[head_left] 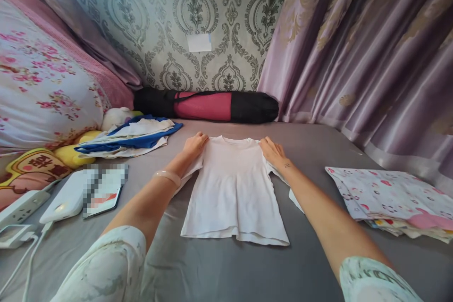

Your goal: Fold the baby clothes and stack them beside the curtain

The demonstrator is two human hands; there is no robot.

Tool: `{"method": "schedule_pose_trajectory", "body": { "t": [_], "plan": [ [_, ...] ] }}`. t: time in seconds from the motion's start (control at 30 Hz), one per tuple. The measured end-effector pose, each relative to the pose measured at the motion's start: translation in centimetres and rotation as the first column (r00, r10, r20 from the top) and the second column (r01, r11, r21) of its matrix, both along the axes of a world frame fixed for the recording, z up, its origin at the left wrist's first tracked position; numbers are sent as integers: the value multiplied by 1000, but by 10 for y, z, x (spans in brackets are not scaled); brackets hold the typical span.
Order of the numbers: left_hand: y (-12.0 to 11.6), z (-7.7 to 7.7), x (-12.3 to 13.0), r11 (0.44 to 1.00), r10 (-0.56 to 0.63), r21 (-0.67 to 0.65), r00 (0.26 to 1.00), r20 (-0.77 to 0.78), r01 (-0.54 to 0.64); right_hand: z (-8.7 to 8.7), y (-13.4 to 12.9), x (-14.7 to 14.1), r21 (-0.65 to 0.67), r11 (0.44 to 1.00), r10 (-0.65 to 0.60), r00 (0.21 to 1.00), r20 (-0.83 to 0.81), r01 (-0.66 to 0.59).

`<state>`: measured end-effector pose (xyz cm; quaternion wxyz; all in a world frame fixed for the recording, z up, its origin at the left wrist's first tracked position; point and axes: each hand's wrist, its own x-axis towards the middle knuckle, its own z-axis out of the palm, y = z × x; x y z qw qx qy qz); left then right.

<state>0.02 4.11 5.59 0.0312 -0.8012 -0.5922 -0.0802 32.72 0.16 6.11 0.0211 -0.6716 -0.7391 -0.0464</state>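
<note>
A small white long-sleeved shirt (235, 193) lies spread on the grey sheet, its neckline away from me and its hem toward me. At its left shoulder edge, my left hand (196, 144) is closed on the fabric. My right hand (273, 151) grips the opposite shoulder, fingers bent over the cloth. Both sleeves run out under my forearms and are partly hidden by them. The front of the shirt shows soft creases down its middle.
Folded patterned cloths (392, 193) lie at the right; a pile of blue and white clothes (132, 134) is at the back left. A phone (106, 191), white power bank (67, 198) and power strip (23, 207) sit left. A black and red bag (205, 106) lines the wall.
</note>
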Motion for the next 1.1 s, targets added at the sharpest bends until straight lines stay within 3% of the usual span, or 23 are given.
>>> {"method": "schedule_pose_trajectory", "body": {
  "t": [0.43, 0.6, 0.7, 0.77, 0.9, 1.1],
  "plan": [
    [43, -8, 5, 998, -48, -53, 996, -71, 45, -15, 38, 3, -59, 998, -7, 1000, -11, 6],
    [39, 0, 19, 988, 41, -139, 985, -166, -64, -18, 36, 0, -18, 997, -71, 997, -12, 71],
    [29, 8, 34, 993, 85, -65, 981, -175, -98, -16, 27, -13, 93, 993, -69, 997, -35, 72],
    [19, 8, 49, 997, 47, -51, 990, -130, -54, -17, 20, -26, 108, 994, -11, 996, -86, 20],
    [0, -8, 81, 989, -51, -137, 999, -10, 49, -27, 11, -53, 37, 996, 81, 983, -167, -76],
    [-8, -43, 90, 980, 67, -188, 998, 16, -62, -46, 16, -57, -99, 994, 19, 980, -201, -39]
  ]
}}
